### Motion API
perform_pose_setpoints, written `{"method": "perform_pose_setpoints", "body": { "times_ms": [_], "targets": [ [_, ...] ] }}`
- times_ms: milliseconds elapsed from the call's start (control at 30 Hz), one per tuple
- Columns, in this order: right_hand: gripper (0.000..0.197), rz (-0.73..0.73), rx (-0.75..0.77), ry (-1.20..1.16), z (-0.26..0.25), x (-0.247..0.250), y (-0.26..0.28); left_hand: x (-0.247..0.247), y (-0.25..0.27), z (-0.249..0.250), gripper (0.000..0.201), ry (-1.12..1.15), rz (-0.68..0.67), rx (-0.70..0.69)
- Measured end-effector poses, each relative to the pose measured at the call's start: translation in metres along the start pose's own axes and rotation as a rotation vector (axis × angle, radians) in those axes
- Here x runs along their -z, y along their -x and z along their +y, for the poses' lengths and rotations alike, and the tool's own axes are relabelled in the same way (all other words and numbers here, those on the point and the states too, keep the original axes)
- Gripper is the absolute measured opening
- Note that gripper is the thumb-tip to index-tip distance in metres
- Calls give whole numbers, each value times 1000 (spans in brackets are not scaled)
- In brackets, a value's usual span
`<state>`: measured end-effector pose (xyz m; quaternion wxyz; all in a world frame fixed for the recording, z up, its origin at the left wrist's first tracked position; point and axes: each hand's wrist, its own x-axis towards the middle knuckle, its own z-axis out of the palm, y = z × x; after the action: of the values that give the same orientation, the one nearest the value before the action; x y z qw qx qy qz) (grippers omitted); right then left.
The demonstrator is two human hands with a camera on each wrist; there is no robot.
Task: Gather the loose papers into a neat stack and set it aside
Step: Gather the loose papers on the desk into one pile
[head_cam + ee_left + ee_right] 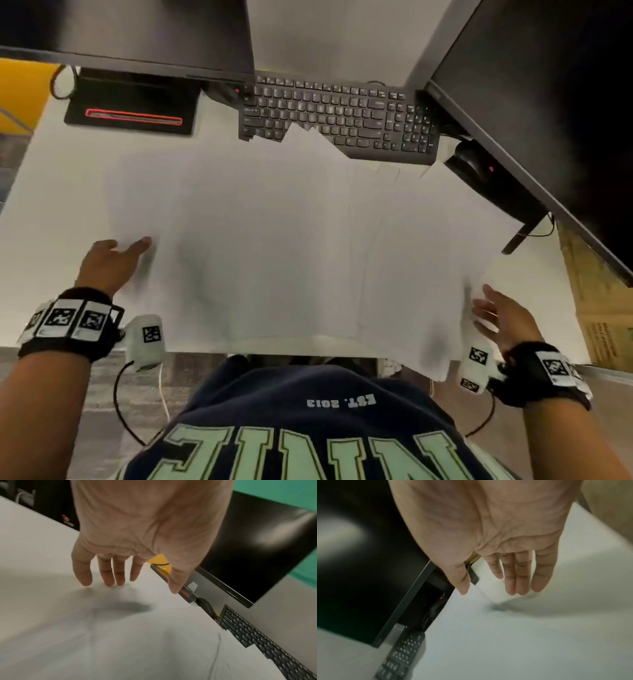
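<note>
Several loose white papers (291, 233) lie spread across the white desk (51, 192), overlapping, from the keyboard down past the near edge. My left hand (113, 257) is at the papers' left edge with fingers straight and spread; in the left wrist view its fingertips (106, 580) hover just above the papers (137, 642). My right hand (496, 315) sits at the right edge of the spread, fingers extended; the right wrist view shows its fingertips (517, 588) close over a sheet corner (498, 601). Neither hand holds anything.
A black keyboard (339, 116) lies at the back, partly under paper corners. Two dark monitors (137, 31) (548, 102) stand at back left and right, with a black stand base (133, 109) and a mouse (474, 164). Some sheets overhang the near desk edge (435, 359).
</note>
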<state>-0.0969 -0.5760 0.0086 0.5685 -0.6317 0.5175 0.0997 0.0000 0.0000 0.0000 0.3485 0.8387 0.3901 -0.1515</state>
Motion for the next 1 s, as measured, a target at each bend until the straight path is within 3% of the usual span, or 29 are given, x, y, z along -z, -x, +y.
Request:
{"method": "perform_pose_setpoints", "body": {
  "times_ms": [133, 267, 333, 433, 500, 567, 733, 800, 900, 967, 1000],
  "targets": [
    [23, -24, -35, 50, -18, -34, -11, -14, -14, 19, 87, 37, -69, 51],
    [44, -6, 73, 255, -20, -58, -23, -35, -15, 32, 101, 41, -121, -14],
    [50, 22, 81, 254, -21, -56, -27, -34, -15, 36, 94, 16, -117, -42],
    [51, 99, 49, 99, -21, -37, -36, -23, -25, 30, 77, 169, -44, -70],
    [48, 130, 14, 34, -20, -26, -38, -14, -31, 22, 78, 258, -30, -36],
    [43, 126, 14, 28, -21, -27, -37, -15, -30, 17, 81, 249, -97, -44],
    [48, 42, 94, 266, -26, -60, -28, -43, -22, 10, 69, 157, -197, -262],
    [51, 48, 166, 355, -31, -62, -22, -42, -20, 6, 71, 241, -299, -304],
    [48, -106, 173, 274, -33, -51, -18, -30, -11, 5, 84, 334, -489, -342],
    [45, -89, 167, 297, -29, -46, -21, -31, -10, 6, 87, 274, -486, -372],
    [45, -50, 174, 329, -26, -45, -23, -35, -11, 7, 84, 217, -423, -368]
  ]
}}
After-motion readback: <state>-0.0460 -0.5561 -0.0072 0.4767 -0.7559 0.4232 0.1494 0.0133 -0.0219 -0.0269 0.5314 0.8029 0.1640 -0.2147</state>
